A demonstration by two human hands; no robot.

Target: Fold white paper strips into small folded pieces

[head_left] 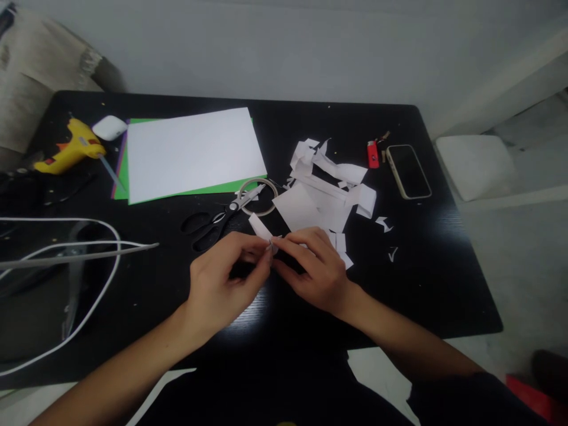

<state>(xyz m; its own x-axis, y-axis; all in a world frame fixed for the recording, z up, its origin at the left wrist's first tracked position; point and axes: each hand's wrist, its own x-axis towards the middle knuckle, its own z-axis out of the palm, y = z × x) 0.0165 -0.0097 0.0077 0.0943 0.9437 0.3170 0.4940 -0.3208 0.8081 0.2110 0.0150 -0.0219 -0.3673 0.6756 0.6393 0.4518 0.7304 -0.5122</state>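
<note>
My left hand (226,275) and my right hand (315,269) meet above the front middle of the table, both pinching a small strip of white paper (260,226). One end of the strip sticks up past my left fingertips; the part between the fingers is mostly hidden. Just beyond my left hand lie black-handled scissors (222,218), their blades resting across a roll of tape (276,195). White paper scraps (317,198) are heaped behind my right hand, and a few small cut pieces (340,242) lie right beside it.
Stacked sheets, white paper (195,154) over green, lie at the back left near a yellow glue gun (77,148) and white case (109,127). A white cable (110,278) loops at left. A red lighter (373,155) and phone (409,171) are at right.
</note>
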